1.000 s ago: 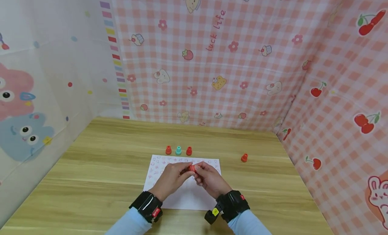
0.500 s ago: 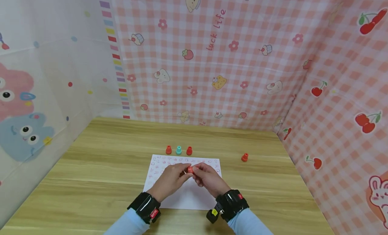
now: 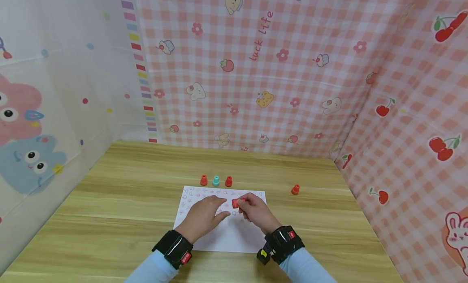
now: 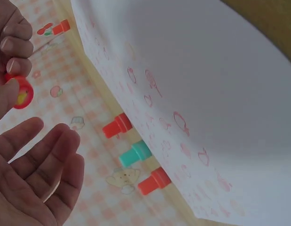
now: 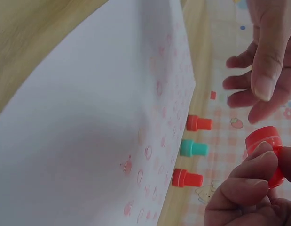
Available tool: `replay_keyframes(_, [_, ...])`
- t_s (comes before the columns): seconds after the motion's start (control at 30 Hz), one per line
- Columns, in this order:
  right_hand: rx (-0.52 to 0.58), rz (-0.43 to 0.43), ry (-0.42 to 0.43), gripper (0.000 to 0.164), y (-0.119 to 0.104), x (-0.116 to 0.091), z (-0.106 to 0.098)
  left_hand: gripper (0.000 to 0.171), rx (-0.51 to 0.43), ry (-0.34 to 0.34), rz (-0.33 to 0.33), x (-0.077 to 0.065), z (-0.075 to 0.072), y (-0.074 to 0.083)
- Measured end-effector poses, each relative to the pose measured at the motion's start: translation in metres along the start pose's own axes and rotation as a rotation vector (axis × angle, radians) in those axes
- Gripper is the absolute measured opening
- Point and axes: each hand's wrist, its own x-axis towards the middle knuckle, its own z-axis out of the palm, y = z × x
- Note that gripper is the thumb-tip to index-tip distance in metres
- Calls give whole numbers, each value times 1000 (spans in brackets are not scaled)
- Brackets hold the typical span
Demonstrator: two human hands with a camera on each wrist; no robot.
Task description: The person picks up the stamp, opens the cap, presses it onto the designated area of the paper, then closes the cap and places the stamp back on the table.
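Observation:
Between its thumb and fingers, my right hand (image 3: pixel 257 212) pinches a small red stamp (image 3: pixel 235 203) above the sheet of white paper (image 3: pixel 226 236). Yellow shows inside the round end of this stamp (image 4: pixel 24 94) in the left wrist view. My left hand (image 3: pixel 202 218) faces it with fingers extended and a gap between, touching nothing. Small red and pink printed outlines (image 5: pixel 148 152) cover the far part of the paper. Just behind its far edge stand a red stamp (image 3: pixel 203 180), a teal stamp (image 3: pixel 216 181) and another red stamp (image 3: pixel 228 181).
A lone red stamp (image 3: pixel 295 189) stands on the wooden table (image 3: pixel 321 234), to the right of the paper. A pink checked cloth (image 3: pixel 241 80) hangs behind the table and on the right, with a white patterned cloth (image 3: pixel 98 72) on the left.
Both hands held the red stamp before. My left hand has let go and its fingers have spread, while my right hand has shifted slightly right with the stamp.

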Motion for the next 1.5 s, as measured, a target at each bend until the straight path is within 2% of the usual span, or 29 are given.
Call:
replay_keyframes(0.33, [-310, 0, 90, 17, 3, 1, -14, 30, 208, 21, 36, -4, -5, -2])
replay_keyframes(0.53, [-503, 24, 157, 15, 6, 1, -27, 28, 306, -60, -19, -6, -9, -2])
replay_keyframes(0.7, [-598, 50, 207, 14, 13, 3, -46, 30, 361, -108, -75, -8, -9, -3])
replay_keyframes(0.9, [-638, 93, 249, 15, 24, 7, -72, 32, 396, -130, -101, -9, -10, -3])
replay_keyframes(1.33, [-926, -45, 283, 12, 44, 9, -135, 34, 410, -147, -110, -10, -10, -5])
replay_keyframes(1.5, [-1010, -64, 316, 11, 56, 12, -153, 33, 409, -159, -119, -12, -12, -6])
